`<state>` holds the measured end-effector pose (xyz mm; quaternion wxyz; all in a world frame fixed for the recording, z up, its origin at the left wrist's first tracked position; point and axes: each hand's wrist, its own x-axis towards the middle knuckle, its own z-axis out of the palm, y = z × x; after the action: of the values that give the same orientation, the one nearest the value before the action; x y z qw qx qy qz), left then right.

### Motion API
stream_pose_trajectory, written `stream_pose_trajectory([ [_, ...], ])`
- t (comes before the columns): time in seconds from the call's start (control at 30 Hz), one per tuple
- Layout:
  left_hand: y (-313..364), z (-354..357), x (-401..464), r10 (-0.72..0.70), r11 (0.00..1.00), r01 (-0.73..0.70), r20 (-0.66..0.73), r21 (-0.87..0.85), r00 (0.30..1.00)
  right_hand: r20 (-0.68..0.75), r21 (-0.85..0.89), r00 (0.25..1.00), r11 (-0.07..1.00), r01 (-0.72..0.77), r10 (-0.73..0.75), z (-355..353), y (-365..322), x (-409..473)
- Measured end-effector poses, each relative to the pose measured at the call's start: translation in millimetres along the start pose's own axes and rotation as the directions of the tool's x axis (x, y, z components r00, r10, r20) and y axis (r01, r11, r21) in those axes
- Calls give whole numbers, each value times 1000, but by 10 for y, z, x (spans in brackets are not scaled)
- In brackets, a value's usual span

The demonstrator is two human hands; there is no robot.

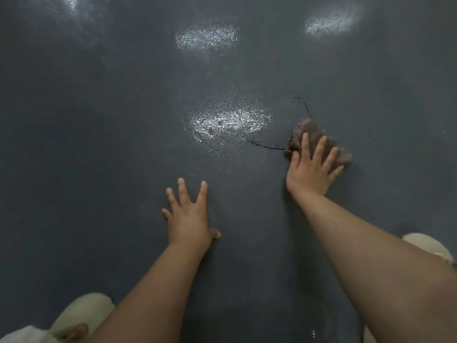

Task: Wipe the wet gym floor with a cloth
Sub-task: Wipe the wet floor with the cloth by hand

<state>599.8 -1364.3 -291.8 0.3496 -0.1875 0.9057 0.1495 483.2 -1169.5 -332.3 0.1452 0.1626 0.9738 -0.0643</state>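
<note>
Evidently mid-wipe: the dark grey gym floor [99, 120] fills the view, its textured surface glinting in patches; the brightest wet-looking patch [227, 120] lies ahead, between the two hands and farther out; thin dark curved lines [265, 145], perhaps the edge of a water film, run from it to the cloth. Left hand [189, 215] lies flat on the floor, fingers spread, holding nothing; judged a brace. Right hand [312, 167] presses on the brownish cloth [314, 129], fingers straight and splayed over it, not curled round it; the cloth is bunched, showing beyond the fingertips and at both sides, the palm on its near edge. Next move, as judged: sweep the cloth leftward across the glinting patch under steady downward pressure. Pale slippers [84, 310] show at the lower corners.
</note>
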Motion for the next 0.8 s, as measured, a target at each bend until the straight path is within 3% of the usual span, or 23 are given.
stream_pose_trajectory([
  [0.13,-171,15,-82,39,992,-46,-64,-120,997,26,58,999,998,-32,31,164,-336,-364],
  [0.27,-337,17,-162,-10,990,-12,-159,-138,987,91,6,974,978,207,-206,313,-688,-816],
  [0.4,-501,-33,-88,-187,980,177,-109,-91,976,108,-75,804,802,593,-585,564,-850,-1382],
  [0.5,-534,-76,-45,-235,966,228,-47,-122,971,147,-105,671,663,742,-727,621,-713,-1408],
  [0.57,-527,-72,-34,-237,963,225,-65,-149,969,117,-133,622,608,783,-775,587,-613,-1255],
  [0.63,-535,-54,-28,-231,963,217,-79,-158,970,98,-152,654,638,755,-750,504,-588,-1073],
  [0.8,-574,-26,-24,-211,967,196,-79,-160,974,110,-117,872,865,489,-478,262,-913,-520],
])
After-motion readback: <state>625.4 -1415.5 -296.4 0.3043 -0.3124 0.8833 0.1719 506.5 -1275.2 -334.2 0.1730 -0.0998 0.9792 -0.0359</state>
